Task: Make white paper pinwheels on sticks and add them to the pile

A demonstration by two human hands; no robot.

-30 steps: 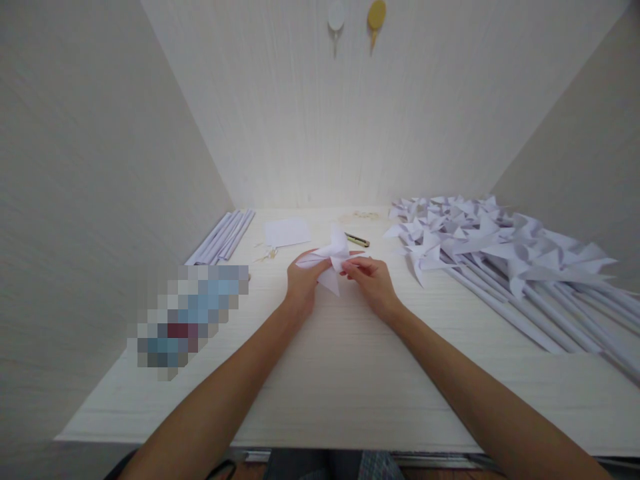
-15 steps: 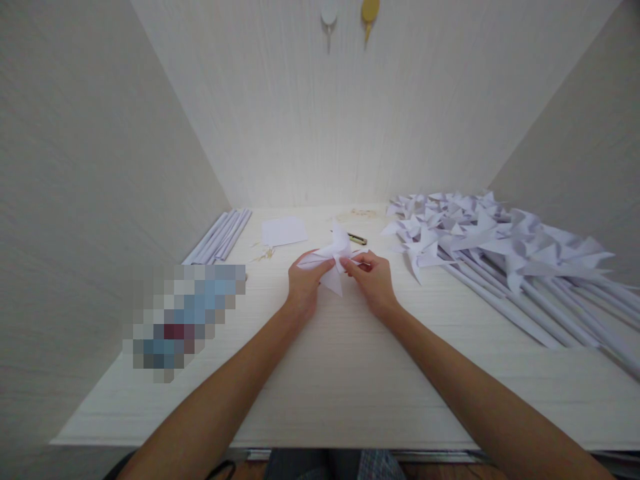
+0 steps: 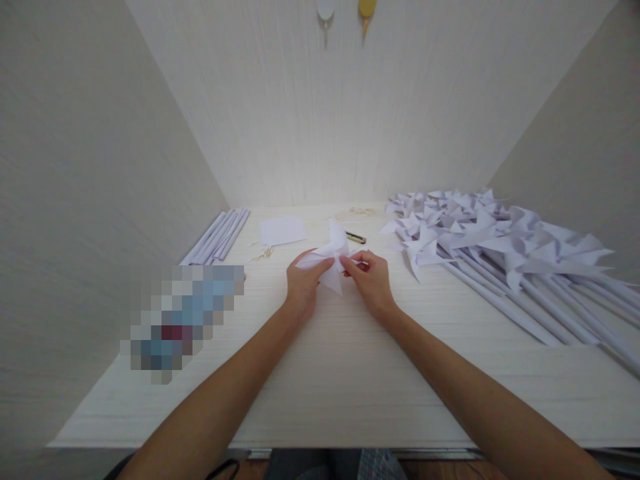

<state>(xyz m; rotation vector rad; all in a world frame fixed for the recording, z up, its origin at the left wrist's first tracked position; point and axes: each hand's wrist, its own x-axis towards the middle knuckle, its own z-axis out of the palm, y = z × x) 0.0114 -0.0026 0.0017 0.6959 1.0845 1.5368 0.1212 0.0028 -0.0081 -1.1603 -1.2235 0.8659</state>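
At the middle of the white table [image 3: 320,373], I see both hands meeting on one folded white paper pinwheel head [image 3: 331,257], held just above the surface. Left hand [image 3: 303,283]: fingers curled, thumb on top, pinching the left blades of the pinwheel head. Right hand [image 3: 370,280]: fingers closed in a tight pinch at the paper's centre, fingertips [image 3: 347,262] touching it. I can't tell whether there's a pin or anything else in that pinch, too small. Both forearms come in from the bottom edge, converging on the paper.

Around it, as I read the head view:
- Finished pinwheels [image 3: 500,247] piled on the right side of the table, heads toward the back, rolled paper sticks fanned toward the near right edge. Well apart from the hands.
- Bundle of rolled paper tubes [image 3: 216,237] at the back left, lying against the left wall.
- Flat white paper sheet [image 3: 283,230] behind the left hand, near the back wall.
- Small scatter of thin light-coloured pins [image 3: 264,253] just beside that sheet; detail too fine to confirm.
- Small dark-and-yellow cutter [image 3: 356,237] lying flat just behind the pinwheel head.
- Faint pale cluster [image 3: 356,213] further back; can't identify.
- Blurred-out item [image 3: 183,320] on the left of the table; contents unreadable.
- Two hooks high on the back wall, one white [image 3: 325,9], one gold [image 3: 367,8].
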